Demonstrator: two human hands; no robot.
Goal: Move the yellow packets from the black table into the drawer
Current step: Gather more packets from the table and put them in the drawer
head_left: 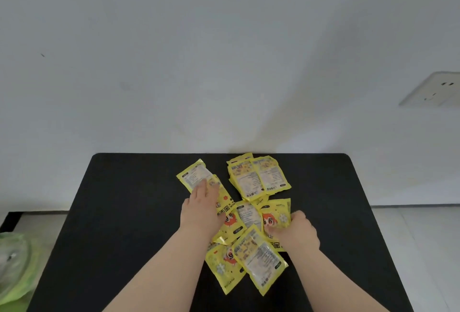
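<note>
Several yellow packets (258, 179) lie scattered and overlapping on the middle of the black table (129, 212). My left hand (200, 208) lies flat, fingers forward, on the packets at the left of the pile, its fingertips on a packet with a white label (193, 174). My right hand (297, 233) has its fingers curled on a packet with a red cartoon face (275, 217) at the right of the pile. Two more packets (258, 259) lie nearest me between my forearms. No drawer is in view.
A white wall rises behind the table, with a socket plate (433, 90) at the right. A green plastic bag (15, 267) sits low at the left, beside the table's edge. Pale floor shows to the right of the table.
</note>
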